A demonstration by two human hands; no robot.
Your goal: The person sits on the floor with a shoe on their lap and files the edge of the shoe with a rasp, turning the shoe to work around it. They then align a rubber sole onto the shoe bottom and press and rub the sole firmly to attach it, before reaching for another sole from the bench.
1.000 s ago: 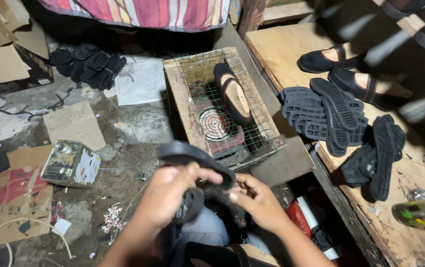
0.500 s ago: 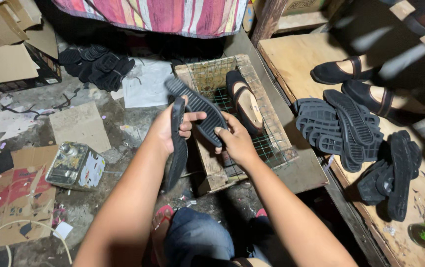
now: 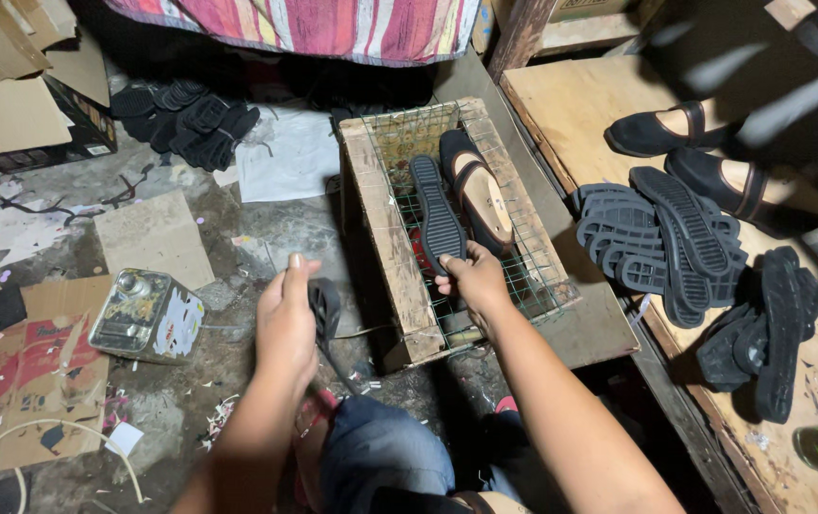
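Note:
My right hand [image 3: 471, 279] grips the near end of a black rubber shoe sole [image 3: 436, 211] that lies tread-up on the wire mesh of a wooden-framed rack [image 3: 377, 206]. Beside it on the mesh rests a black slip-on shoe [image 3: 478, 195] with a tan insole. My left hand [image 3: 285, 319] is lower and to the left of the rack, closed around a black shoe upper [image 3: 325, 309] that hangs down toward my knee.
A rusty metal tin [image 3: 145, 315] stands on the littered concrete floor at left, among cardboard pieces. A wooden bench [image 3: 576, 100] at right carries a pile of black soles [image 3: 661, 238] and two finished black shoes [image 3: 661, 131]. More soles [image 3: 185, 119] lie at the back left.
The two hands held both pieces together near my lap, then lifted them to the rack. Now they are apart: the right has laid the sole on the mesh, the left has dropped back with the upper.

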